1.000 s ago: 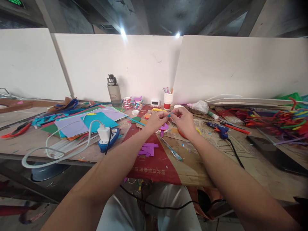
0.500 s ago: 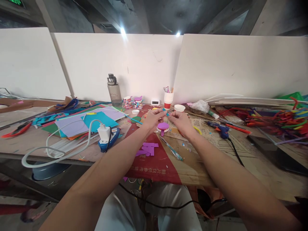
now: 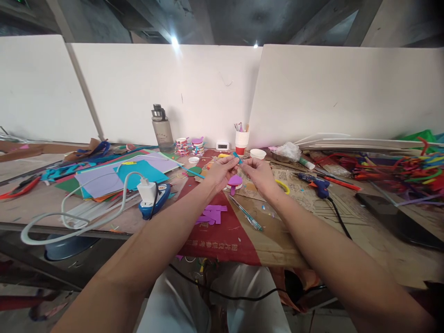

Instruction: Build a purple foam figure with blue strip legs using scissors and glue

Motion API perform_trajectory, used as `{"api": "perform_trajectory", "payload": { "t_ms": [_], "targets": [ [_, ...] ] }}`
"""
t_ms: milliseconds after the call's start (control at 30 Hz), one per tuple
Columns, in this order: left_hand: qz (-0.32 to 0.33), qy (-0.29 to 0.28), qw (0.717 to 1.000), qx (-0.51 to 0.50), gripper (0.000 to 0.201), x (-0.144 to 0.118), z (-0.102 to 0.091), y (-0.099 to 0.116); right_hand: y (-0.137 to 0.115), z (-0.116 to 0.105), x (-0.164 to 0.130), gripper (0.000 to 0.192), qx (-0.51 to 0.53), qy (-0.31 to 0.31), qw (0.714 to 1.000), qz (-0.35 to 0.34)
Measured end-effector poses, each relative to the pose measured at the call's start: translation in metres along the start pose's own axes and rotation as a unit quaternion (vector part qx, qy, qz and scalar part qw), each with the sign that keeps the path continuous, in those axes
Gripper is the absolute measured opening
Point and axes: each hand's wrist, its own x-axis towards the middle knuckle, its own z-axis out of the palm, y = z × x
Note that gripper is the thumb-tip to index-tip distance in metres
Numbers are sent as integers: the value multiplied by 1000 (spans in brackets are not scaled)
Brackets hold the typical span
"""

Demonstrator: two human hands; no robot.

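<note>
- The small blue strip (image 3: 237, 158) sits up between both hands, above the purple circle (image 3: 235, 181).
- The left hand (image 3: 222, 170) and right hand (image 3: 259, 172) pinch it tight.
- Holding it gently, close to its ends, should keep it from bending.

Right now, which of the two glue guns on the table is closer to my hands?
The dark blue glue gun, just right of your right hand. The other glue gun, under the white charger, lies farther off to the left.

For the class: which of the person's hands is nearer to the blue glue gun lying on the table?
Right. The right hand is partway toward the blue glue gun; the left hand is further away, beyond the right.
</note>
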Motion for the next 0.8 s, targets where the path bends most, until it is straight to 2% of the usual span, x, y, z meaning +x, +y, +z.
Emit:
{"api": "perform_trajectory", "payload": {
  "t_ms": [167,333,467,567,633,733,800],
  "targets": [
    [-1,24,1000,-4,21,3,-6,7,-1,-5,4,25,4,-48,999,8],
    [-14,62,997,-34,21,5,-13,18,-6,-21,9,23,-59,-4,998,-6],
    [-40,37,998,-32,26,5,-17,18,0,-26,14,20,-133,22,990,-34],
    [-52,22,998,-10,26,6,-20,16,5,-22,24,21,-197,22,980,-17],
    [-54,25,998,0,26,7,-23,16,2,-19,31,24,-271,8,962,17],
    [-53,46,997,17,26,7,-26,20,-11,-20,39,28,-416,-55,907,42],
    [-51,62,996,31,25,6,-27,24,-18,-25,38,27,-475,-106,873,40]
  ]
}}
